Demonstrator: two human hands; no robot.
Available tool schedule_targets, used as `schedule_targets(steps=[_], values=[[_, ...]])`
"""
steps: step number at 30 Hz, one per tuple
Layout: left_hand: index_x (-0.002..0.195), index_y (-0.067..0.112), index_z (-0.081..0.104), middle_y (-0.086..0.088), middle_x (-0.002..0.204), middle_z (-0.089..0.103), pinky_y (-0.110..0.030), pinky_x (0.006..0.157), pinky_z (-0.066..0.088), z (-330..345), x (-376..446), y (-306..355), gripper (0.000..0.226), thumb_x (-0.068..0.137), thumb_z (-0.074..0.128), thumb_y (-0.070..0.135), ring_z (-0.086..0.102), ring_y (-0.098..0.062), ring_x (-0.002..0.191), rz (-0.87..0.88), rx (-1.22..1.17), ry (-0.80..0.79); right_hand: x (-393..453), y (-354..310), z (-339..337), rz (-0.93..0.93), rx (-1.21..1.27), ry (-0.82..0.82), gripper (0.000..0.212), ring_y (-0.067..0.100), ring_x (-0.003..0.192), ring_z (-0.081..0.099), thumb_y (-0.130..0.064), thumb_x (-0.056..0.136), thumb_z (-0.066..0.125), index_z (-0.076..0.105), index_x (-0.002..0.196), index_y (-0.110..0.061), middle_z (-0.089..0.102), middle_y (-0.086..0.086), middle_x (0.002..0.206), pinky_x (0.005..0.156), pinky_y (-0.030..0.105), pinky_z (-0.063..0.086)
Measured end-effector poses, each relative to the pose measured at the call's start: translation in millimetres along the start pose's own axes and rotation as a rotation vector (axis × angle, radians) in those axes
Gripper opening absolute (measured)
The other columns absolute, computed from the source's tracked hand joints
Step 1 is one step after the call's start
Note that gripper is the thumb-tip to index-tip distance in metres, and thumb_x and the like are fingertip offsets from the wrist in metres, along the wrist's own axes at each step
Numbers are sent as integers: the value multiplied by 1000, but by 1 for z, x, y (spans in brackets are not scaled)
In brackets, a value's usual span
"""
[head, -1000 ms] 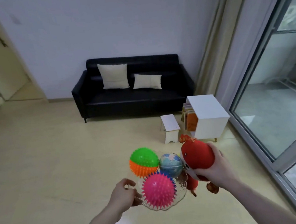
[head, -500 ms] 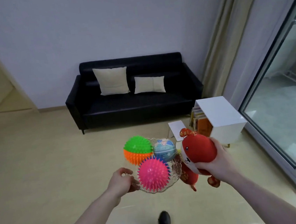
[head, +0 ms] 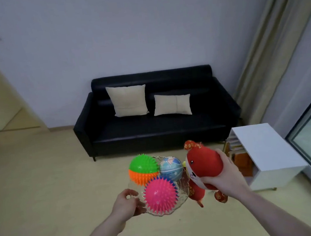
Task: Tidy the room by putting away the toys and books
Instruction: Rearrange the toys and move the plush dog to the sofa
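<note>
With the left hand [head: 125,204] pinching only one rim of the clear glass dish [head: 184,188] at lower centre, its three loose balls, spiky pink [head: 160,193], spiky green-and-orange [head: 143,169] and smooth blue [head: 170,168], could roll off if it tilts, while the right hand's fingers [head: 224,157] curl round the red plush toy [head: 203,165].

No legible txt; print on blue ball [head: 170,168] & book spines [head: 237,148] too blurred to read.

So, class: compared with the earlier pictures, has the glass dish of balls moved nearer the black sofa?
Yes. The glass dish now sits closer to the black sofa.
</note>
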State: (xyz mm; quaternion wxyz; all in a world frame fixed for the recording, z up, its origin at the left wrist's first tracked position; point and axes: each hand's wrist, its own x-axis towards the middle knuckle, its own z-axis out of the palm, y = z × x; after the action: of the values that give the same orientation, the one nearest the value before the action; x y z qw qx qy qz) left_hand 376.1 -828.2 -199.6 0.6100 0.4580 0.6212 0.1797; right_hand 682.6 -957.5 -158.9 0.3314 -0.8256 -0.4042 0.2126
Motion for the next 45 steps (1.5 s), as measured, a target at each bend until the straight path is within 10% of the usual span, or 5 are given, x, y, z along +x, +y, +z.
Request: schedule_targets(steps=[45], values=[[104,-3,60,-24,70,68,-20,39,43,92,777,366,21,94,47,-16,65,-28,46,-144,130,78,815,-86,78,159,-151,-208,131,10,113,60,-87,40,80,15,149,-53,44,-23,133,93,40,59]])
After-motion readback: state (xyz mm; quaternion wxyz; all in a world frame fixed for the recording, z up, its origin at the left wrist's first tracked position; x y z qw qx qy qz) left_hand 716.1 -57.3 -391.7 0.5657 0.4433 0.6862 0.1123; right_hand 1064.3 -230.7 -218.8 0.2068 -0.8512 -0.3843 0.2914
